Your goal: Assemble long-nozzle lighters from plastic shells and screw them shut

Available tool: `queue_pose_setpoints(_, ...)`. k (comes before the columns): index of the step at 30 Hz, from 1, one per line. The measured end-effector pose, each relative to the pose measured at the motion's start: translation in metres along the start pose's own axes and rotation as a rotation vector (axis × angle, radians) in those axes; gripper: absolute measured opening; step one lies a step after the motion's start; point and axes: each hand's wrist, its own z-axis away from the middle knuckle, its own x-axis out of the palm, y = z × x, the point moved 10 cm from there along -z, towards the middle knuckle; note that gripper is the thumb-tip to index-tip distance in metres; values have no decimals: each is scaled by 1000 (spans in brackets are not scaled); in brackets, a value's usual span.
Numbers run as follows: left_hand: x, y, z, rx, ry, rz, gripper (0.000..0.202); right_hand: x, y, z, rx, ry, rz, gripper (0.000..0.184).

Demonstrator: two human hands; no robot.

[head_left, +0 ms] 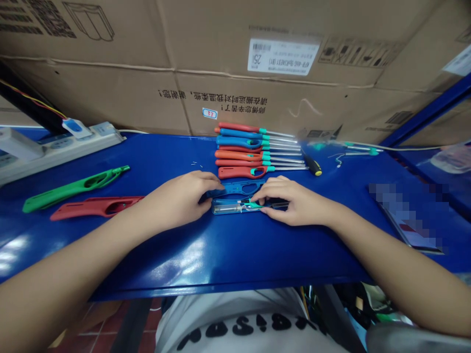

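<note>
Two blue lighter casing halves lie side by side in front of me in the head view. My left hand (193, 196) is closed, thumb and fingers around the left end of the upper blue casing half (235, 188). The lower blue casing half (221, 208) lies open side up, with a clear cylinder (231, 208) and thin wires inside. Over its right part, my right hand (290, 200) pinches a small green lighter part (253, 204) between thumb and fingers. A dark rod-like piece (277, 204) passes under that hand, partly hidden.
Behind the hands lies a row of several lighters (239, 156) with silver tubes, beside a black-and-yellow screwdriver (313, 165). Green (73, 190) and red (88, 208) casing pieces lie left, near a power strip (62, 147). Cardboard (128, 93) walls the back; a flat object (408, 220) lies right.
</note>
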Motion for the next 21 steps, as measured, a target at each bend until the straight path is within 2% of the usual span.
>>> queue_pose_setpoints(6, -3, -1, -3, -19, 31, 5, 33, 0, 3, 0, 3, -4, 13, 24)
queue_pose_setpoints(10, -15, -1, -2, -51, 124, 43, 32, 0, 0, 0, -17, 5, 46, 19)
queue_pose_setpoints(12, -22, -1, -1, -85, 181, 98, 32, -8, -3, 0, -28, 87, 66, 19)
queue_pose_setpoints(14, -26, -3, 1, -138, 212, 191, 31, -25, -6, 2, -15, 246, 119, 24)
queue_pose_setpoints(16, -21, -7, 1, -204, 189, 355, 31, -40, -8, 6, 5, 380, 202, 34)
queue_pose_setpoints(17, -16, -8, 0, -230, 156, 464, 31, -44, -9, 7, 7, 403, 244, 40)
queue_pose_setpoints(19, -3, -7, -2, -264, 71, 685, 30, -42, -11, 6, -5, 370, 297, 46)
queue_pose_setpoints(21, 6, -5, -4, -285, 4, 833, 30, -34, -11, 4, -19, 305, 305, 41)
